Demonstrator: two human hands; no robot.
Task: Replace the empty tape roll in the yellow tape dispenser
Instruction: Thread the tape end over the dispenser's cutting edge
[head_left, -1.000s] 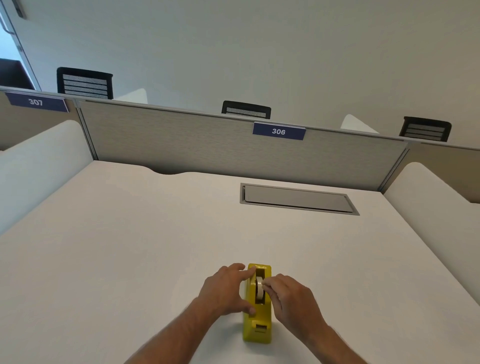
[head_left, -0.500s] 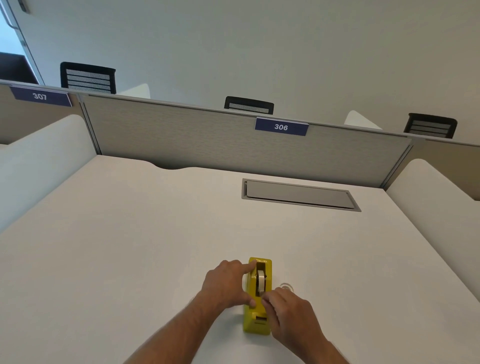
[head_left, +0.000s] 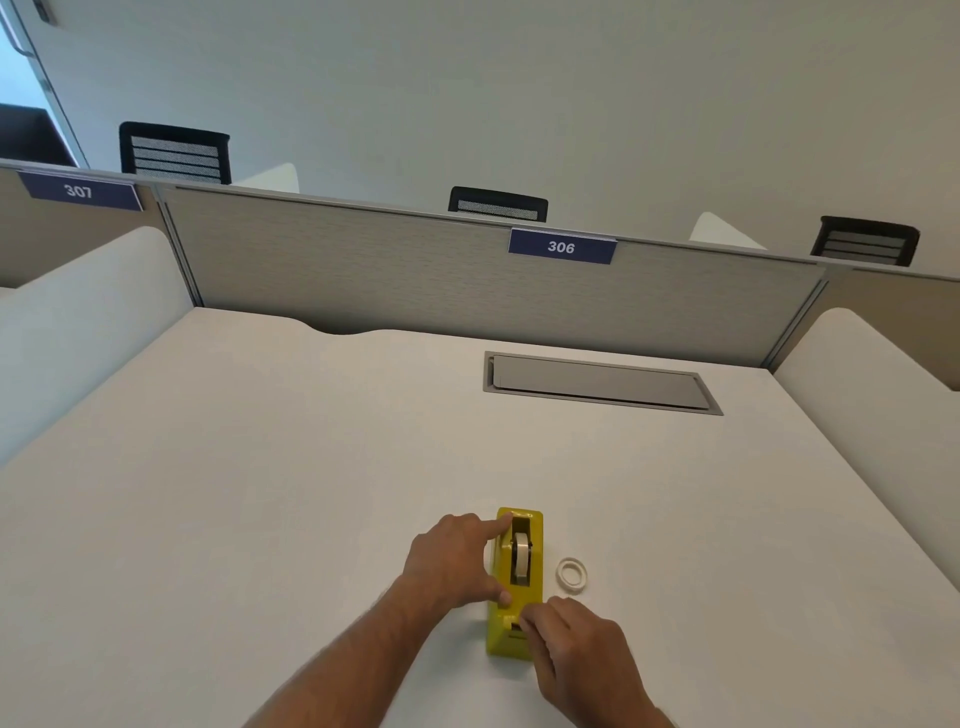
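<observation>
Lying near the front edge of the white tabletop (head_left: 260, 493), the yellow tape dispenser (head_left: 515, 582) has its long axis running away from the person, almost straight toward the grey divider panel (head_left: 415, 275). Its cutter end points back at the person and its taller rounded end points at the panel. A tape roll (head_left: 520, 558) stands on edge in its slot, the roll's flat faces turned left and right.

The left hand (head_left: 452, 561) clasps the dispenser's left side: the index finger stretches along the top far corner and the thumb presses low on the near part of that side. The right hand (head_left: 576, 644) sits at the cutter end with fingers curled together, fingertips pinched at the blade area; whether they hold a strip of tape cannot be told.

Just right of the dispenser, apart from it, a thin white ring (head_left: 572, 574) lies flat. Farther back a grey cable hatch (head_left: 597, 382) is set flush.
</observation>
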